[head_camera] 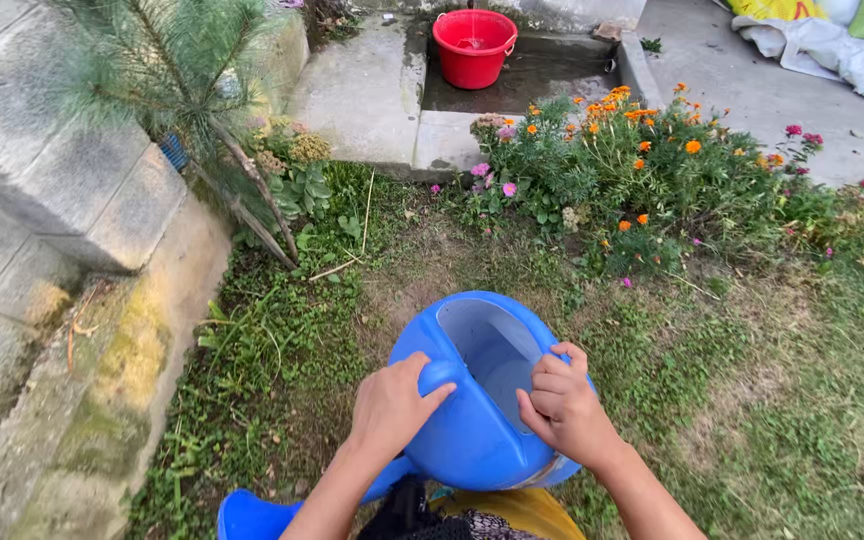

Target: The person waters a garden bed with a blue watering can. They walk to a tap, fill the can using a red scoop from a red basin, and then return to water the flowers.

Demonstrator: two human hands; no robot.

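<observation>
watering can nearest, flower bed beyond, bucket in trough behind

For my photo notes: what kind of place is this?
Probably a home garden or yard: a bed of orange and pink flowers, patchy grass, and a round red plastic bucket in a wet concrete basin.

The watering can is bright blue plastic, round-bodied and smooth, with a wide opening on top that shows a pale, shadowed inside; whether it holds water cannot be told. It is held up over the grass, tilted a little away from the person. The left hand wraps its thick blue handle on the near left side, and the right hand hooks its fingers over the rim of the opening. A further blue part of the can shows at the bottom edge.
</observation>
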